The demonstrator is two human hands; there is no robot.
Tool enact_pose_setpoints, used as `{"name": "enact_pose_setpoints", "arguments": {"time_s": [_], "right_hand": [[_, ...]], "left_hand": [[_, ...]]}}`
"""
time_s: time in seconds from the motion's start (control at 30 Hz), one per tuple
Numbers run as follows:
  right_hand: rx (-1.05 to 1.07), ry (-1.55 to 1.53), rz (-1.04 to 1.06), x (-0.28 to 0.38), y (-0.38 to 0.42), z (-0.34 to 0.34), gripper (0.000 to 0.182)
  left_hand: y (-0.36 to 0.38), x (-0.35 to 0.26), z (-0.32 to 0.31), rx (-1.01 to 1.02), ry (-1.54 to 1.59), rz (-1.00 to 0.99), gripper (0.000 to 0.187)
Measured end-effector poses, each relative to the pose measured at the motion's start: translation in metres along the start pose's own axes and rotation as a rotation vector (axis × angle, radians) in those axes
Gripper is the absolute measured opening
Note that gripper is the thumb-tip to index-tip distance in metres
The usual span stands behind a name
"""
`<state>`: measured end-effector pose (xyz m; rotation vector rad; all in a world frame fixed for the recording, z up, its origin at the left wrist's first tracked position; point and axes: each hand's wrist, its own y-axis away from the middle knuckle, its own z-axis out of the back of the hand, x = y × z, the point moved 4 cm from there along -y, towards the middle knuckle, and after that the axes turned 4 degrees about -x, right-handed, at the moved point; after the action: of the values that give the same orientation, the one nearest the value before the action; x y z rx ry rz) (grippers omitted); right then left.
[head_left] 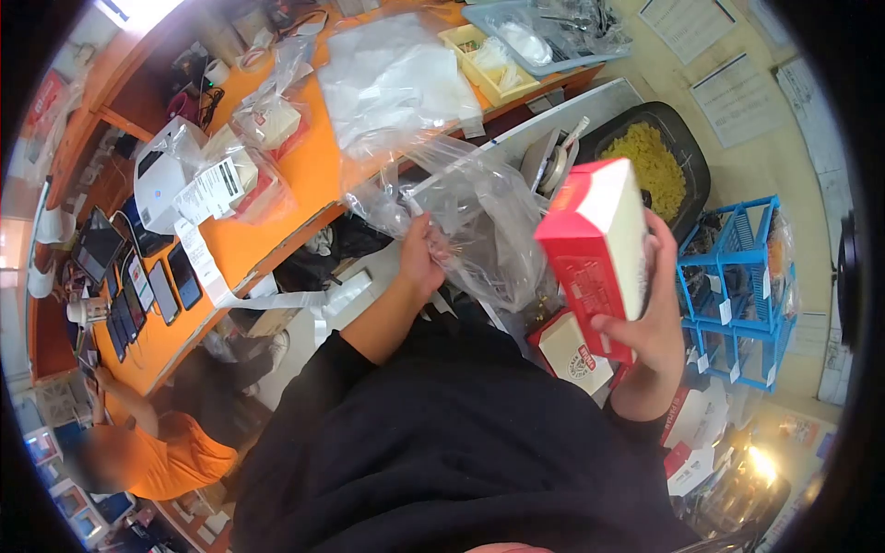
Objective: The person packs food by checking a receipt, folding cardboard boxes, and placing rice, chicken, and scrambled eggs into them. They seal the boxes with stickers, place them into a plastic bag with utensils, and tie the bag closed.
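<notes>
My right hand (650,323) grips a red and white food box (590,258), tilted, with the thumb on its red side and the fingers round the far side. My left hand (421,253) is closed on the edge of a clear plastic bag (498,221). The bag hangs loose and spreads from that hand to just left of the box. Below the held box sits another red and white box (573,355) with a round printed emblem. Part of it is hidden behind my right hand and forearm.
An orange counter (309,180) carries a stack of clear bags (396,83), bagged boxes (263,138), a label printer (166,175) and several phones (163,290). A black tray of yellow food (650,161) and blue racks (737,286) stand right. A person in orange (184,456) is lower left.
</notes>
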<state>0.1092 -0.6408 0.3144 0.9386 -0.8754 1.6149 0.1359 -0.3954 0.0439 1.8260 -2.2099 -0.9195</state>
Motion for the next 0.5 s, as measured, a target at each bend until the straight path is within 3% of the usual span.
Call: {"name": "enact_pose_setpoints", "arguments": {"time_s": [0.13, 0.2, 0.27, 0.3, 0.33, 0.37, 0.43, 0.5], "right_hand": [[0.468, -0.108, 0.058, 0.005, -0.019, -0.072, 0.111], [0.694, -0.320, -0.197, -0.016, -0.031, -0.121, 0.115], [0.748, -0.544, -0.529, -0.051, -0.043, -0.159, 0.109], [0.658, -0.481, -0.559, -0.074, -0.053, -0.171, 0.106], [0.570, -0.418, -0.590, -0.099, -0.061, -0.180, 0.104], [0.417, -0.144, -0.502, -0.124, -0.070, -0.184, 0.103], [0.105, 0.386, -0.312, -0.144, -0.081, -0.184, 0.101], [-0.013, 0.581, -0.405, -0.132, -0.079, -0.178, 0.102]], "left_hand": [[0.014, -0.011, -0.017, -0.149, -0.305, -0.149, 0.022], [0.014, -0.005, 0.002, 0.008, -0.132, -0.052, 0.028], [0.018, 0.002, 0.020, 0.171, 0.037, 0.049, 0.035], [0.039, -0.015, -0.004, -0.092, -0.114, -0.215, 0.029], [0.033, -0.020, 0.031, -0.052, -0.106, -0.150, 0.028], [0.030, -0.025, 0.069, -0.014, -0.095, -0.087, 0.032], [0.056, -0.033, 0.071, -0.176, -0.091, -0.127, 0.033], [0.078, -0.032, 0.070, -0.319, -0.145, -0.138, 0.035]]}}
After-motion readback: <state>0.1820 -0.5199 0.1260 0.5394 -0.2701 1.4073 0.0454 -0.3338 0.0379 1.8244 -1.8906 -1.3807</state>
